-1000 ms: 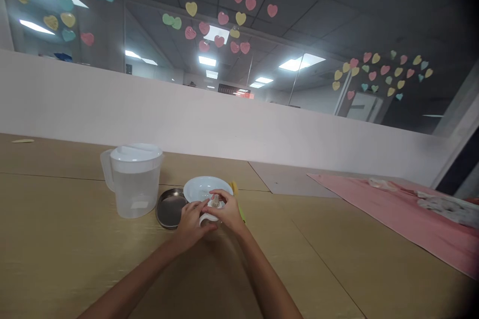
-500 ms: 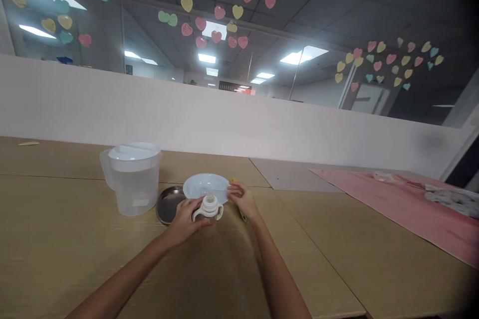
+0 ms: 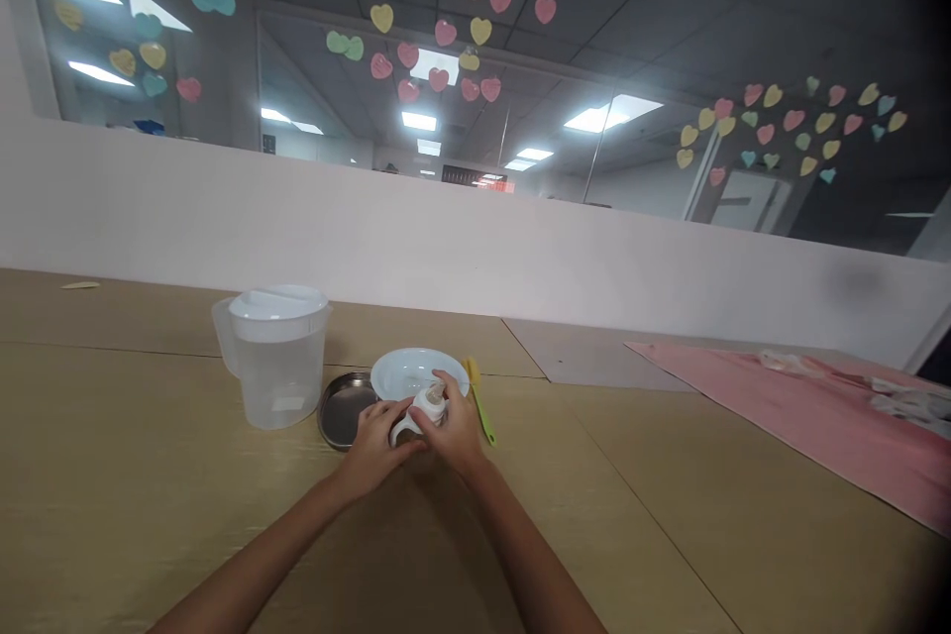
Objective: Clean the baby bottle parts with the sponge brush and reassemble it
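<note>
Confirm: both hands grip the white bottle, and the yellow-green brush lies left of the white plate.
Wrong: the head view shows the yellow-green brush right of the white plate. The left hand and right hand do grip the white bottle.

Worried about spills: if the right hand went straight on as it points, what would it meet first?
The baby bottle: the fingers of the right hand are already on it. Beyond, probably the white plate, though depth is unclear.
</note>
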Available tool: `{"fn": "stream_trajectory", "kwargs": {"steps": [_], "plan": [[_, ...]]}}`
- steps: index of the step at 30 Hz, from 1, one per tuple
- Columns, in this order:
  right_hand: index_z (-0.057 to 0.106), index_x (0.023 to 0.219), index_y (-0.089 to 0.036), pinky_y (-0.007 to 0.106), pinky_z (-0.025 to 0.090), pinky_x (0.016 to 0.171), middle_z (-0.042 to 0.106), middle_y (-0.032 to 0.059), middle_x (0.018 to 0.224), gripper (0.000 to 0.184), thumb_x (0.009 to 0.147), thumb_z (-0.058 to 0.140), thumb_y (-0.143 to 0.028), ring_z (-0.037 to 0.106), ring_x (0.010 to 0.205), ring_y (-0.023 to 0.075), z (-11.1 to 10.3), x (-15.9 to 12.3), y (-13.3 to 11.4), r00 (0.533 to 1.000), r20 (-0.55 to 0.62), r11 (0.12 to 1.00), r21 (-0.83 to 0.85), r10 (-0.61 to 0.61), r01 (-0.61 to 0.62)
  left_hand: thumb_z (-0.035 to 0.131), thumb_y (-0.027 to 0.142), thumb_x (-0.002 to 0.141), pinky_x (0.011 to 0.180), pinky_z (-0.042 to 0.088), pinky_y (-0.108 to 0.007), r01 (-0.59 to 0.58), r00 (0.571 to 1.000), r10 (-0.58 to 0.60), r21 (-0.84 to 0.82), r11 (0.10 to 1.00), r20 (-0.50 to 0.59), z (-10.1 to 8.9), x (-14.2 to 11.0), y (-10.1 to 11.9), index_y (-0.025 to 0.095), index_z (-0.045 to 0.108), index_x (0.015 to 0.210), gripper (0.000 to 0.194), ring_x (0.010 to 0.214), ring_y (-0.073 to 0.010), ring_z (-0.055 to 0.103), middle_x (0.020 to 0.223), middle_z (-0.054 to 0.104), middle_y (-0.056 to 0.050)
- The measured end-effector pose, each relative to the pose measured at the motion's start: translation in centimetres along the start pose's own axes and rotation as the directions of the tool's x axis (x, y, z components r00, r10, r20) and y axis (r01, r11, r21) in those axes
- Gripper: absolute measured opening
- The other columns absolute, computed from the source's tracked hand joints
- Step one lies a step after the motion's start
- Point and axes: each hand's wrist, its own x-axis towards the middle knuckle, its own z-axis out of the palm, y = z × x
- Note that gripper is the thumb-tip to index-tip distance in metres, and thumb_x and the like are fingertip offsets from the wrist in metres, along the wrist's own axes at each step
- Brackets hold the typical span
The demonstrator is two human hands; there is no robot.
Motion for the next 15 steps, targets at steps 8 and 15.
{"fn": "stream_trajectory", "kwargs": {"steps": [8,15], "plan": [[0.051,0.116,-0.020,0.031,0.055,0.070,0.056,0.0083,0.112,0.052,0.069,0.067,-0.038,0.058,0.096,0.0205,-0.2,1.9,1.3,0.958,-0.147,0.896,0.412,0.246,-0.166,0.059,0.057,0.075,0.102,0.029,-0.045,0.011,1.000,-0.011,-0.037,0.999,0.003,-0.2,-0.1,0.5,0.024,0.051,0.128,0.063,0.114,-0.0285,0.047,0.120,0.058,-0.009],[0.058,0.102,-0.019,0.033,0.052,0.080,0.062,0.0063,0.098,0.047,0.061,0.075,-0.033,0.059,0.088,0.0188,-2.3,3.2,-0.2,0.934,-0.129,0.771,0.608,0.333,-0.191,0.060,0.058,0.074,0.103,0.029,-0.045,0.039,0.999,-0.039,-0.042,0.998,0.014,-0.2,-0.2,0.5,0.024,0.051,0.128,0.063,0.117,-0.0290,0.045,0.123,0.056,-0.009]]}}
